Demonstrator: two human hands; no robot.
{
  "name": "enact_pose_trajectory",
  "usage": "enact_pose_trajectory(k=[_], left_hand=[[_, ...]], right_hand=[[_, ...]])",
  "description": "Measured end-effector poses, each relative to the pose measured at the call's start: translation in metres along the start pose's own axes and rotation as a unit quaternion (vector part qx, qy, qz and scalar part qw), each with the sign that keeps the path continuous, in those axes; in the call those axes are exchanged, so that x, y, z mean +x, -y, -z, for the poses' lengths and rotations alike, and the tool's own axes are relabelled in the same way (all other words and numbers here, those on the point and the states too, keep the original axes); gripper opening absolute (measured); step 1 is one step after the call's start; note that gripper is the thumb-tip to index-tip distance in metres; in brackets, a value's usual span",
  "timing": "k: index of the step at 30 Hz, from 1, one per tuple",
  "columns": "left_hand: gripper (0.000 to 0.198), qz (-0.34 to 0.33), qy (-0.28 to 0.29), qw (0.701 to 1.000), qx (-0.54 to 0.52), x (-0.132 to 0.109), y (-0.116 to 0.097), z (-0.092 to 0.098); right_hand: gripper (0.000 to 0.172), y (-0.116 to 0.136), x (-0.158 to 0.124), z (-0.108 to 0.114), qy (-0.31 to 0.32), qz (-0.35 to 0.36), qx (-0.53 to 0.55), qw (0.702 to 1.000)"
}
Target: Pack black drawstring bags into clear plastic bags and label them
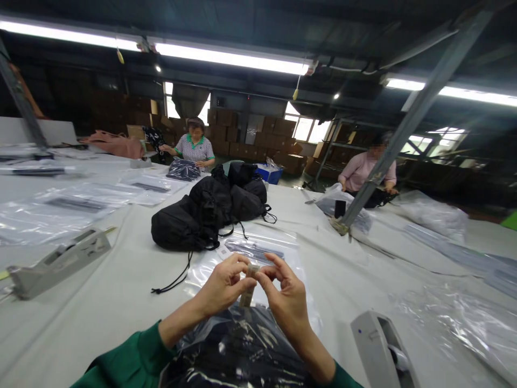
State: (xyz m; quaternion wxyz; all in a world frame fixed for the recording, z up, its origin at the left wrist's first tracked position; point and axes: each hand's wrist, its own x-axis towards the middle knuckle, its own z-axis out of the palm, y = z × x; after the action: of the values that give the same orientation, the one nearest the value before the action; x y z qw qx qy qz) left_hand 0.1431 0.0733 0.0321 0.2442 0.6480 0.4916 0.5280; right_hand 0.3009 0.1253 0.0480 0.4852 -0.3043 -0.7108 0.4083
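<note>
Between my hands is a small beige strip with faint marks on it, perhaps a label (246, 298). My left hand (226, 284) pinches it from the left, thumb and fingers closed near its upper end. From the other side, my right hand (286, 295) also pinches its upper end between thumb and forefinger, the other fingers raised. Below them lies a dark item in a clear plastic bag (242, 350), close to my body. Just beyond my fingers are flat clear bags with dark print (258, 250) and a small white tag (223, 251).
Several black drawstring bags (214, 202) are heaped ahead. Tape dispensers stand at left (60, 264) and right (385, 350). Clear plastic sheets (464, 328) cover the table's right side. A slanted metal post (416, 116) rises at right. Two co-workers (196, 148) (367, 170) are across the table.
</note>
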Motion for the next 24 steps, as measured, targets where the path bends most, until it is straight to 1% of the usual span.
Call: enact_pose_trajectory(k=[2,3,5,7,10,14,17,19,21,24], left_hand=[[0.027,0.034,0.028,0.999,-0.029,-0.001,0.0,-0.001],[0.028,0.044,0.034,0.998,-0.035,-0.002,0.0,0.0],[0.031,0.044,0.04,0.998,-0.017,-0.002,0.0,0.002],[0.033,0.024,0.059,0.998,0.025,-0.001,-0.001,0.006],[0.037,-0.023,0.097,0.991,0.087,0.0,0.0,0.012],[0.037,-0.095,0.127,0.972,0.171,0.002,0.003,0.019],[0.038,-0.127,0.155,0.955,0.219,0.002,0.004,0.022],[0.036,-0.136,0.175,0.944,0.243,0.001,0.004,0.024],[0.034,-0.143,0.19,0.938,0.252,0.001,0.003,0.025],[0.032,-0.139,0.205,0.939,0.238,0.0,0.003,0.027]], right_hand=[[0.038,-0.001,-0.001,0.001,-0.006,0.001,-0.003,1.0],[0.039,-0.001,0.0,0.002,0.001,0.001,-0.003,1.0],[0.038,0.0,0.003,0.008,0.032,0.002,-0.011,0.999],[0.032,0.003,0.01,0.017,0.07,0.006,-0.035,0.997],[0.025,0.007,0.025,0.032,0.127,0.006,-0.082,0.988],[0.029,0.007,0.042,0.044,0.226,-0.01,-0.116,0.967],[0.031,0.004,0.047,0.045,0.28,-0.034,-0.088,0.955],[0.031,0.003,0.047,0.044,0.302,-0.051,-0.056,0.95],[0.031,0.004,0.046,0.042,0.311,-0.065,-0.028,0.948],[0.03,0.005,0.045,0.04,0.323,-0.077,-0.009,0.943]])
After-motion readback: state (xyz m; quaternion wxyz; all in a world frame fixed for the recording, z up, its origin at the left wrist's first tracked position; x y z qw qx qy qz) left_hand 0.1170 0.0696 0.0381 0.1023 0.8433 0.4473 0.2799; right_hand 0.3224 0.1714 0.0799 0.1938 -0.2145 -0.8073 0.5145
